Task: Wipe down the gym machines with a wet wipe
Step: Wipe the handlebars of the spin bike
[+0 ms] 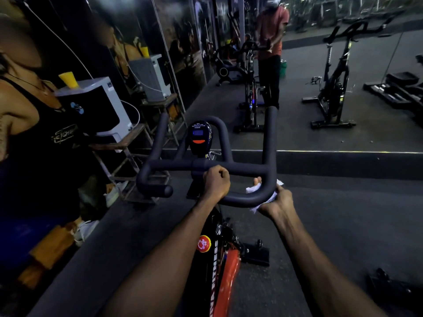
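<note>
Your left hand (216,183) is closed in a fist around the black handlebar (206,167) of the exercise bike (219,259), gripping where the lower right loop meets the cross bar, close to the centre stem. Your right hand (278,203) holds the white wet wipe (253,187) against the outer curve of that same loop: the fingers are curled under the bar, clamping the wipe to it, and a fingertip shows above the bar next to the bunched cloth. Part of the wipe hangs below the bar just beside your palm. The bike's small console (199,136), with a blue screen and a red button, stands upright beyond the cross bar. A red round knob (204,243) sits on the frame below your left forearm. Ahead, a wall mirror (320,88) reflects a person at a bike. To the left, a white appliance (96,106) with a yellow cup (68,79) on top rests on a wooden stand.
</note>
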`<act>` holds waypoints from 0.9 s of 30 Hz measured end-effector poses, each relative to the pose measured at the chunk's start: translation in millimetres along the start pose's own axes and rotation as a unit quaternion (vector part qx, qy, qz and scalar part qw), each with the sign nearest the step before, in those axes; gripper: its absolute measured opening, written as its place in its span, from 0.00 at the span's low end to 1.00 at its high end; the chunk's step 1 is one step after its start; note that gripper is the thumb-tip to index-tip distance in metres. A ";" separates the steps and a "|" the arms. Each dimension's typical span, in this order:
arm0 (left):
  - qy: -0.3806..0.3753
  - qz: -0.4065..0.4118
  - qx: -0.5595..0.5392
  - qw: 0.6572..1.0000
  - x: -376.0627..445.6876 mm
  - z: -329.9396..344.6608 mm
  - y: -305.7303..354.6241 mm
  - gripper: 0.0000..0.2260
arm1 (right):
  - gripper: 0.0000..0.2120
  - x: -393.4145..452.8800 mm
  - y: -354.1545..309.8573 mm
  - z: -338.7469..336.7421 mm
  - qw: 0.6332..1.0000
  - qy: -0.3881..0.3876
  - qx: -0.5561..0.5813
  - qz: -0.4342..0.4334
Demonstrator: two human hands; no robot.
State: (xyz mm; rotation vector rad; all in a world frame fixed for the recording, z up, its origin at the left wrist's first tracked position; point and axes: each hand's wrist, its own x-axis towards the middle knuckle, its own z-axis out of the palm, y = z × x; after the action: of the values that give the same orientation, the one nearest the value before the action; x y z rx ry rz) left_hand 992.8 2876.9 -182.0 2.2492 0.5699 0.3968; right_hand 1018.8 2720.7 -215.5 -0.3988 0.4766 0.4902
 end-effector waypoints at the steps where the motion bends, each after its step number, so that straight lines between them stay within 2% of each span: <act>1: -0.003 -0.004 -0.015 1.000 1.7 -0.2 -1.9 0.08 | 0.14 -0.6 4.1 -4.1 1.000 -0.004 0.023 0.010; 3: -0.003 -0.012 -0.047 0.999 3.8 -1.9 -6.3 0.09 | 0.12 -5.3 21.9 -13.2 0.994 -0.023 0.099 0.044; 5: -0.006 -0.028 -0.085 0.996 4.0 -4.3 -10.8 0.09 | 0.14 -10.0 39.7 -19.1 0.989 -0.036 0.139 0.031; 11: 0.000 -0.047 -0.137 0.989 15.1 -9.1 -20.1 0.09 | 0.17 -20.5 81.4 -16.3 0.978 -0.001 0.202 0.050; 15: 0.010 -0.036 -0.160 0.986 21.4 -13.6 -17.3 0.12 | 0.21 -17.4 117.5 3.6 0.983 0.021 0.165 0.073; 18: 0.014 -0.035 -0.154 0.987 22.9 -17.9 -17.0 0.13 | 0.09 -16.0 134.1 19.0 0.988 0.006 0.083 0.128; 21: 0.023 -0.034 -0.153 0.987 22.2 -24.4 -21.3 0.12 | 0.15 -10.4 140.2 22.2 0.991 -0.031 0.041 0.125; 23: 0.026 -0.035 -0.151 0.988 22.2 -28.4 -25.2 0.13 | 0.11 -13.3 140.8 22.3 0.991 -0.066 0.045 0.105; 27: 0.014 -0.036 -0.144 0.989 20.7 -31.6 -32.7 0.13 | 0.18 -23.0 128.8 6.0 0.994 -0.066 0.007 0.081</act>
State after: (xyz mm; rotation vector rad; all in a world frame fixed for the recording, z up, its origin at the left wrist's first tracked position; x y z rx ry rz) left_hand 987.3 2926.6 -183.5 1.9440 0.5678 0.4456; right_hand 934.5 2819.8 -230.4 -0.3133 0.3858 0.6665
